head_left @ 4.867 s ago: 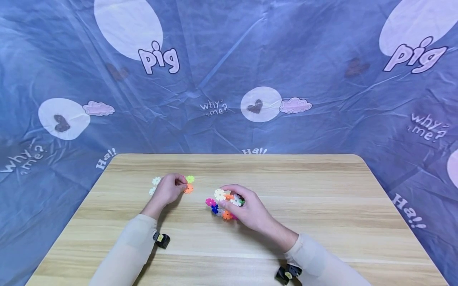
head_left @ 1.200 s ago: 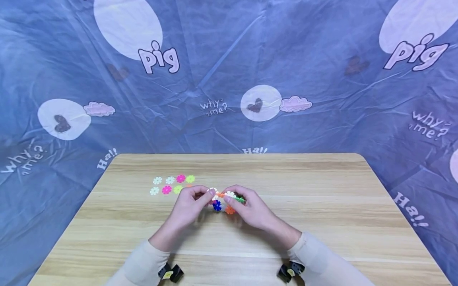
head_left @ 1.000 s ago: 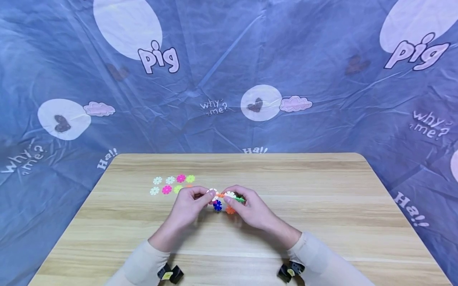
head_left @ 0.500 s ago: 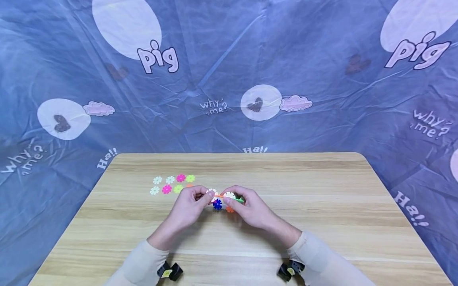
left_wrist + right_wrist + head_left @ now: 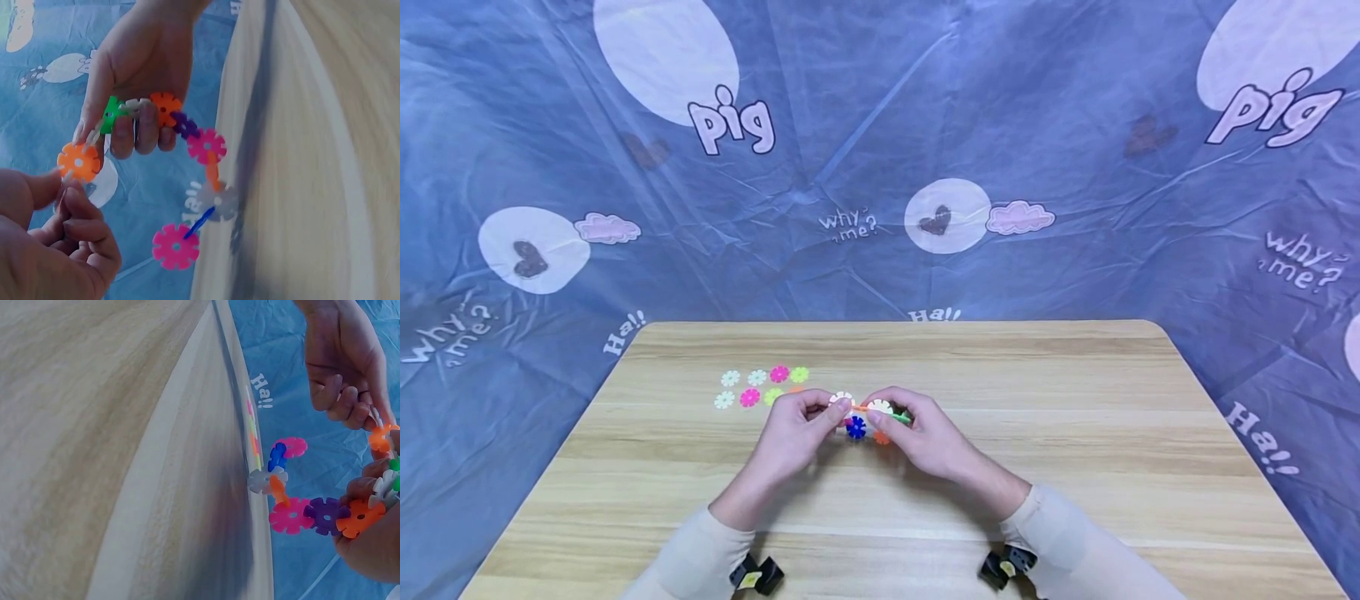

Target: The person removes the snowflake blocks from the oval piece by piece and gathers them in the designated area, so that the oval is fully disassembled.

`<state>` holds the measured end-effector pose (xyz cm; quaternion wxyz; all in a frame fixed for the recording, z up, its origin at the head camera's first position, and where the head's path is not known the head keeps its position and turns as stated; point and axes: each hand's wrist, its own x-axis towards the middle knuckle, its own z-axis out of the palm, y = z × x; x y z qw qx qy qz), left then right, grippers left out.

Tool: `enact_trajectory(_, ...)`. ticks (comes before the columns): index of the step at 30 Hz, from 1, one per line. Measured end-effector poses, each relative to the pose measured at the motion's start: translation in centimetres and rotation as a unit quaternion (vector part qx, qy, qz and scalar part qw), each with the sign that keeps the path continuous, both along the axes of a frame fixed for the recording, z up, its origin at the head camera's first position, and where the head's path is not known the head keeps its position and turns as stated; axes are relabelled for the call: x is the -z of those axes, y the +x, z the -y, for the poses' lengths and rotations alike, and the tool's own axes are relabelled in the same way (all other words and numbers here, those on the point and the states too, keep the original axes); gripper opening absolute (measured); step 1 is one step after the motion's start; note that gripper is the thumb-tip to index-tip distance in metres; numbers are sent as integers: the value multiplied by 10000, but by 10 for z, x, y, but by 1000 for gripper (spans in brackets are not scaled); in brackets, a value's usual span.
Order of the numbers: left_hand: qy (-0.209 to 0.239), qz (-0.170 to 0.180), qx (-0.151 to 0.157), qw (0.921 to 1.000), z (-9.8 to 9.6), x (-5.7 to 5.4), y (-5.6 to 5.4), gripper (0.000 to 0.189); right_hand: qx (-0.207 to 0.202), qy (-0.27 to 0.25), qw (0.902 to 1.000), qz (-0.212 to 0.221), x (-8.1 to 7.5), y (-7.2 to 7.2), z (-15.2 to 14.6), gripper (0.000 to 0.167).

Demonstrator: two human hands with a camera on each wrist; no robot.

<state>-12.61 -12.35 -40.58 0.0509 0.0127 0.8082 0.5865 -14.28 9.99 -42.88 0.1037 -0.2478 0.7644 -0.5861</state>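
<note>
A curved chain of notched plastic snowflake discs hangs between both hands above the table. My left hand (image 5: pixel 797 433) pinches a white disc (image 5: pixel 842 401) at one end with thumb and forefinger. Next to that sits an orange disc (image 5: pixel 79 162), seen flat in the left wrist view. My right hand (image 5: pixel 928 437) grips the chain near a green disc (image 5: pixel 112 115), its fingers curled round the links. Beyond them the free end drops through purple (image 5: pixel 326 516), pink (image 5: pixel 291 517), orange, clear and blue discs to a last pink disc (image 5: pixel 176 247).
Several loose discs lie in two rows on the wooden table (image 5: pixel 1075 417), left of the hands: white (image 5: pixel 730 378), pink (image 5: pixel 749 397), yellow-green (image 5: pixel 800 375) and orange (image 5: pixel 797 389). The left hand partly covers the orange one. A blue patterned cloth (image 5: pixel 850 125) hangs behind the table.
My left hand has come right from the loose discs to the white end disc of the chain. My right hand keeps hold of the chain; over the last second both hands barely moved.
</note>
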Motion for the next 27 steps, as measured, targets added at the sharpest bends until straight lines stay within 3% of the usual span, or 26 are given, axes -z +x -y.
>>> enact_trajectory(5, 223, -55, -268, 9994, -3, 2, 0, 15, 24, 52, 10000, -79, 0, 0, -1, 24)
enact_trajectory(18, 189, -148, 82, 9997, 1, 2, -2, 21, 39, 95, 9999, 0, 0, -1, -2, 25)
enact_trajectory(27, 51, -496, -12, 9988, 14, 3, -10, 18, 168, 174, 9996, 112, 2, -1, -3, 27)
